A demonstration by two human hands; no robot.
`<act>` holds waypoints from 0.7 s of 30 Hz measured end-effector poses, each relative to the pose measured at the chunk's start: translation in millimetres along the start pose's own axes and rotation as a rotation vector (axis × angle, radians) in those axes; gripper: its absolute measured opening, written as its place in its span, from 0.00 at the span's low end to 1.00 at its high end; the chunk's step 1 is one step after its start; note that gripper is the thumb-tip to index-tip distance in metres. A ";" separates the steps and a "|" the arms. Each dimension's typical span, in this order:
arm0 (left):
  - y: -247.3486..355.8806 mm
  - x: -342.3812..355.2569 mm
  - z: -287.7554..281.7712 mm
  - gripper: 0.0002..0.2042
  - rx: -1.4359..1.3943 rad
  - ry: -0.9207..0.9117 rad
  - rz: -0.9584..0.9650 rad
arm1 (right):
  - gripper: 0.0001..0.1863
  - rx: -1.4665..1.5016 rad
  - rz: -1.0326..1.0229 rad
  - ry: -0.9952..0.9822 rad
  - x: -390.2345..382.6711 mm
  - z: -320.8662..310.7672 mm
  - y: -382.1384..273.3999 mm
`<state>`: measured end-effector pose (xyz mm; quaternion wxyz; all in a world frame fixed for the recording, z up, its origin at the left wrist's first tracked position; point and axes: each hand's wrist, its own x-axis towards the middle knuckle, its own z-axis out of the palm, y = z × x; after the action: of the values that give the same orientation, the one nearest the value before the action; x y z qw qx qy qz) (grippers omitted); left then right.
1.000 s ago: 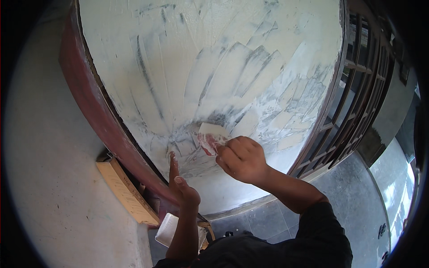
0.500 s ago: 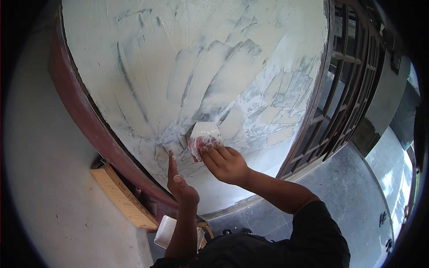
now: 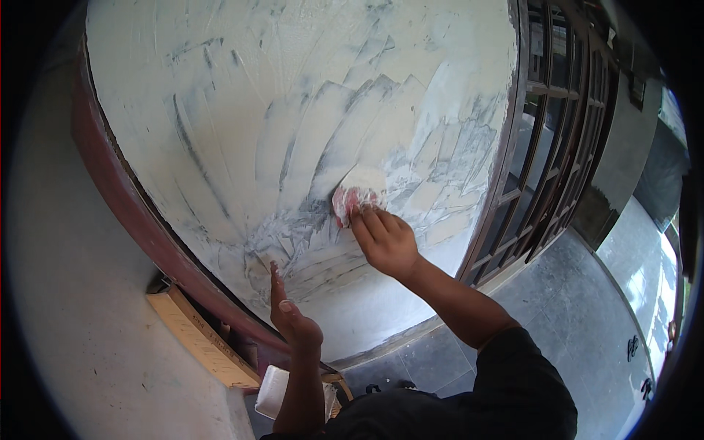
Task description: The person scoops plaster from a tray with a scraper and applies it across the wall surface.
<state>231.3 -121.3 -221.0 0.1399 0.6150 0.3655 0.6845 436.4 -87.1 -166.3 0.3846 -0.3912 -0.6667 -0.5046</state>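
Note:
My right hand (image 3: 383, 238) pinches a putty scraper (image 3: 359, 192) with a reddish body smeared in white putty. Its broad pale edge lies against the wall (image 3: 213, 147), which is coated in cream putty with grey streaks and fan-shaped strokes. Lower and to the left, my left hand (image 3: 295, 323) is raised edge-on near the wall, fingers straight and whitened at the tips, thumb bent beside them. A pale flat patch shows just beyond those fingertips; whether it is a tool or putty on the wall I cannot tell.
A dark red frame (image 3: 139, 220) borders the wall on the left, with a long cardboard box (image 3: 202, 341) beside it. Below stands a white tub (image 3: 273, 389). Dark window grilles (image 3: 532, 176) line the right, above grey floor tiles (image 3: 535, 323).
My right hand has pushed the scraper up and to the right across the wall. The left hand sits slightly lower in view, and the whole view has shifted a little.

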 end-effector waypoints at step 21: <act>-7.8 -10.1 6.8 0.39 -0.050 -0.034 -0.020 | 0.09 0.173 -0.157 -0.045 -21.1 -2.3 -39.9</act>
<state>237.7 -120.2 -233.8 0.1682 0.6193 0.3518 0.6815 408.7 -99.5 -199.8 0.3610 -0.3143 -0.7449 -0.4648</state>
